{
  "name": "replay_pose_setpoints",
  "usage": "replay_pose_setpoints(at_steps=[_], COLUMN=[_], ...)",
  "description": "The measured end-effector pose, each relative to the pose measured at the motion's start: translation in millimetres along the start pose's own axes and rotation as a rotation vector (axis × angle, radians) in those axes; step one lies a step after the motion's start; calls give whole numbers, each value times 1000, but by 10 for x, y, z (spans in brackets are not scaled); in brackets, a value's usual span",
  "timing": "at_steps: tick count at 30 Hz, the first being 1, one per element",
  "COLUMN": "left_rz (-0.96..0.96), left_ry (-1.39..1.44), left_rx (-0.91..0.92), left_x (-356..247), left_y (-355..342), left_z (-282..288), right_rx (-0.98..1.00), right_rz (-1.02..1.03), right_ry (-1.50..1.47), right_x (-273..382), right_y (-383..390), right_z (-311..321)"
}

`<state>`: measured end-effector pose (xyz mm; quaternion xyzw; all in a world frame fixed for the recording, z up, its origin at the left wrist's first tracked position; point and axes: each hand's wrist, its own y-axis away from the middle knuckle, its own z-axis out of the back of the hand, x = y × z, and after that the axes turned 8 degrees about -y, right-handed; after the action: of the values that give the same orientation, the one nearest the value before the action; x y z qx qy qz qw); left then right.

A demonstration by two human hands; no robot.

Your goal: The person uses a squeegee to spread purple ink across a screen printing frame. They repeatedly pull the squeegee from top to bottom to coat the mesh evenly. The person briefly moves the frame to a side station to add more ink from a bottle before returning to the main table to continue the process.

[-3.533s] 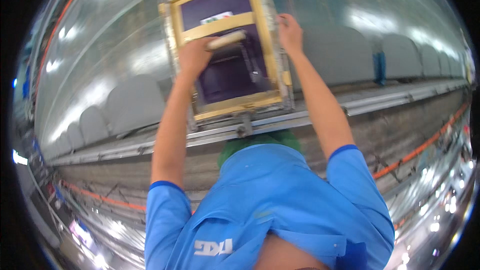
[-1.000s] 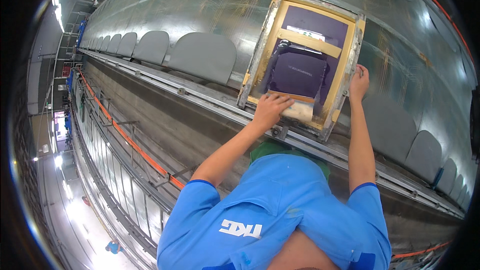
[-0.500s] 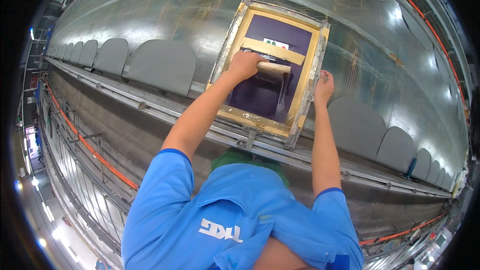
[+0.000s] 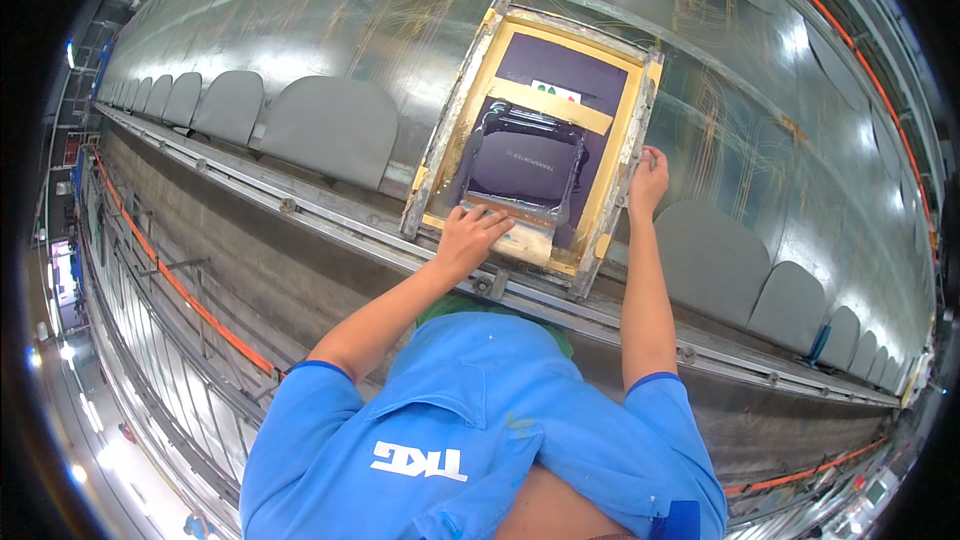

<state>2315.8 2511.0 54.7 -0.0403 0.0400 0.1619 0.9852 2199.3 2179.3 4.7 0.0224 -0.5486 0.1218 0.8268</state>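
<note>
- I have the pale, flat wooden squeegee (image 4: 528, 239) at the near edge of the yellow-taped, rectangular metal frame (image 4: 634, 128); my left hand (image 4: 473, 240) has its fingers clamped over the left end; lopsided pressure could tilt it and streak the glossy dark ink (image 4: 480, 155).
- My right hand (image 4: 648, 180) curls at the frame's right edge; I can't tell whether those fingers grip; a loose hold could let the frame skid across the shiny grey-green table (image 4: 400, 40).

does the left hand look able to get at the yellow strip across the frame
Probably yes: no tool covers the yellow strip, though the left hand is on the squeegee and might have to let go first.
</note>
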Motion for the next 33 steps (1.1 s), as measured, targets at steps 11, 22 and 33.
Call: replay_pose_setpoints(at_steps=[11,22,33], left_rz=[79,50,-22], left_ry=[16,33,-31], left_rx=[-12,-121,-84], left_x=[611,189,1], left_y=[-2098,-968,-858], left_z=[56,-4,-125], right_rx=[-21,-3,33], right_rz=[33,26,12], right_ry=[-9,21,-102], right_x=[26,87,-225], right_y=[-21,-65,-170], right_z=[60,118,138])
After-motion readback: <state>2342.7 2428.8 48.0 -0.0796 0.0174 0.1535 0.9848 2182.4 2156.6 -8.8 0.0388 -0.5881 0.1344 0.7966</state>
